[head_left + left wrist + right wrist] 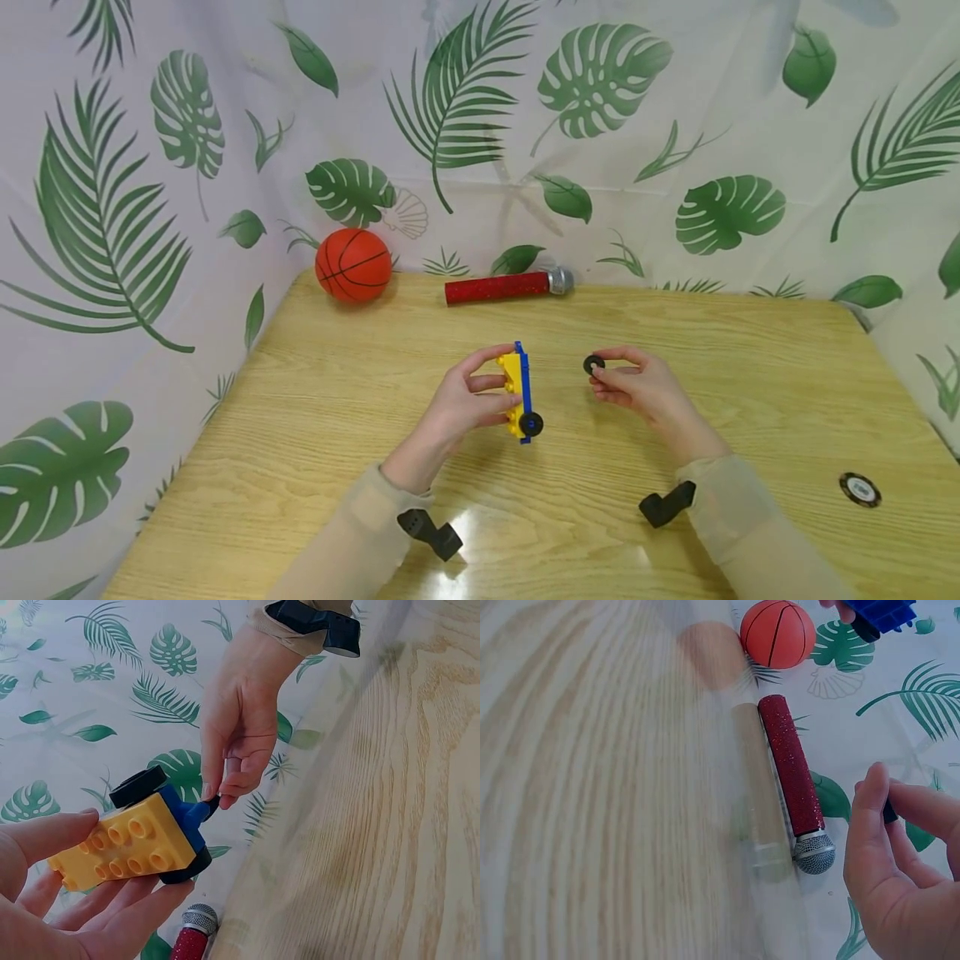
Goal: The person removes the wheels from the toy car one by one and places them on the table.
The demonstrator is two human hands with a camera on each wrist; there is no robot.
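In the head view, my left hand (461, 408) holds a yellow and blue toy car (526, 383) on end above the table, fingers along its yellow studded side. A black wheel (531, 424) sits at the car's lower end. The left wrist view shows the studded yellow body (127, 844), with black wheels on both sides of one end. To the right, my right hand (645, 387) pinches a loose black wheel (588, 361) between thumb and fingers, apart from the car. In the right wrist view the fingers mostly hide that wheel (889, 813).
A small orange basketball (353, 265) stands at the table's back left corner. Along the back edge lies a red microphone (498, 287) with a silver head. A round black-and-white chip (860, 489) lies at the right. Leaf-printed cloth (480, 158) hangs behind the wooden table (300, 483).
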